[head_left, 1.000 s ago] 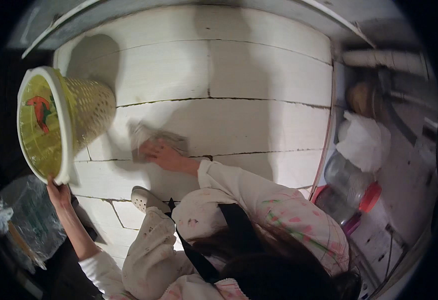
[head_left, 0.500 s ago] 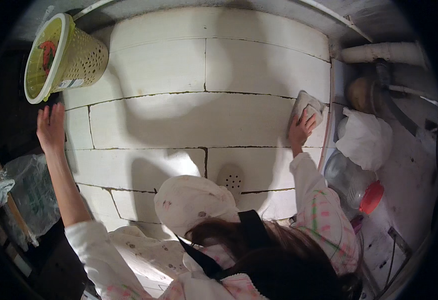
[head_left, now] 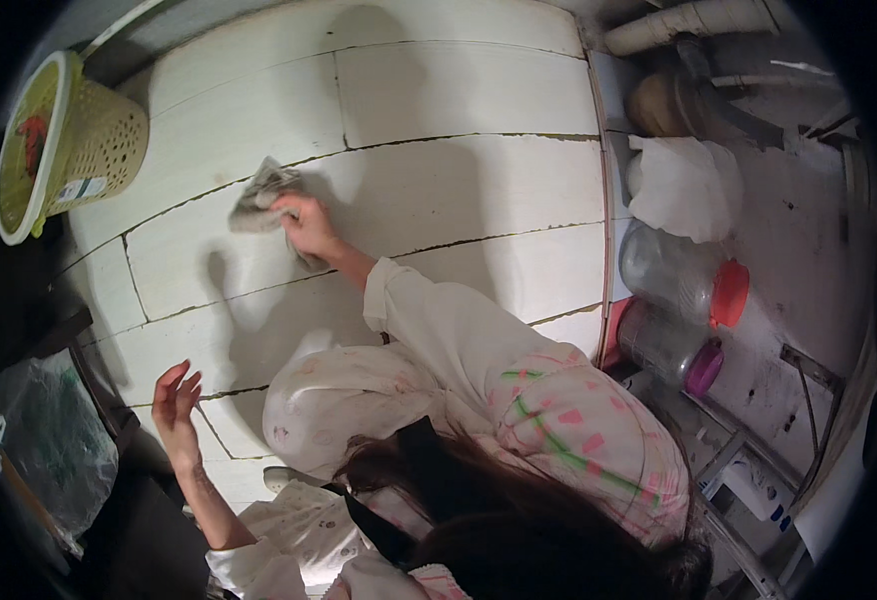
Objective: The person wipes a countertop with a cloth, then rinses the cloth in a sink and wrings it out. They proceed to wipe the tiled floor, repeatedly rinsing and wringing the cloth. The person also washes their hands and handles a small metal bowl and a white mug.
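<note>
A crumpled grey cloth (head_left: 256, 207) lies pressed against the white plank floor (head_left: 519, 185), just below a dark seam. My right hand (head_left: 309, 228) is closed on its near right side, the arm stretched out ahead and to the left. Lower left, my left hand (head_left: 176, 412) hangs in the air beside the planks. Its fingers are loosely bent and apart, with nothing in them. The hand's nearest neighbour on the left is a clear plastic bag (head_left: 54, 440) with something green inside.
Far left, a perforated yellow-green basket (head_left: 99, 135) holds something red. Along the right edge are a white plastic bag (head_left: 684, 190), a clear jar with a red lid (head_left: 729, 292) and another with a purple lid (head_left: 704, 366). A pipe (head_left: 694, 25) runs behind them.
My right hand has swept the cloth from the floor's right edge across to the left. My left hand has drawn back from near the basket toward my body. The view has shifted too.
</note>
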`<state>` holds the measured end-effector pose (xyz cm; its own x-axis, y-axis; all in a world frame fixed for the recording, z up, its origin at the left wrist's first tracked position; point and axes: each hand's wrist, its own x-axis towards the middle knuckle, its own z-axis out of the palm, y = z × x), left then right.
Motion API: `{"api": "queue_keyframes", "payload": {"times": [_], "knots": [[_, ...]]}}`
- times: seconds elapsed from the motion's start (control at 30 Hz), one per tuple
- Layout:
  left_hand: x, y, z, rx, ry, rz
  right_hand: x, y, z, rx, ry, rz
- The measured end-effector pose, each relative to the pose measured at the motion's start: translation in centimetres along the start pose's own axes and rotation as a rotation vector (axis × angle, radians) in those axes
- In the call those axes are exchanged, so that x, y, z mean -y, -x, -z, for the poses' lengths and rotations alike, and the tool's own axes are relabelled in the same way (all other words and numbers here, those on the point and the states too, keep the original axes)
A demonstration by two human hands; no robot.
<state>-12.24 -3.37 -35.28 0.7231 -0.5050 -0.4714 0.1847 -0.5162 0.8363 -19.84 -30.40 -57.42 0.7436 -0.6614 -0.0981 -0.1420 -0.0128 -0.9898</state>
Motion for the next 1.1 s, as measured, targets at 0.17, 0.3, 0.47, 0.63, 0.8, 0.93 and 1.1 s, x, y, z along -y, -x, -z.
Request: {"api": "queue_keyframes", "payload": {"times": [0.17,0.3,0.47,0.63,0.8,0.93,1.1], "knots": [[-0.3,0.5,-1.1,-0.052,0.034,0.069,2.7,-0.5,16.4,-0.211,-0.215,0.214],[-0.8,0.8,-2.3,0.028,0.053,0.099,0.7,5.0,35.5,-0.611,0.001,-0.111],[-2.2,2.9,-2.4,-0.023,-0.050,0.019,-8.1,12.2,43.7,-0.881,0.807,-0.204],[-3.0,7.0,-1.4,-0.020,-0.107,-0.029,-9.2,8.8,34.3,-0.889,1.282,-0.232],[-2.2,9.1,1.9,-0.157,-0.377,-0.114,-4.0,2.6,14.3,-0.844,0.994,-0.589],[-1.0,11.1,6.0,-0.073,-0.285,-0.073,-1.0,-2.4,-2.6,-0.629,0.981,-0.507],[1.4,14.1,10.3,0.008,-0.276,0.011,0.5,-2.7,-23.3,-0.302,0.902,-0.016]]}}
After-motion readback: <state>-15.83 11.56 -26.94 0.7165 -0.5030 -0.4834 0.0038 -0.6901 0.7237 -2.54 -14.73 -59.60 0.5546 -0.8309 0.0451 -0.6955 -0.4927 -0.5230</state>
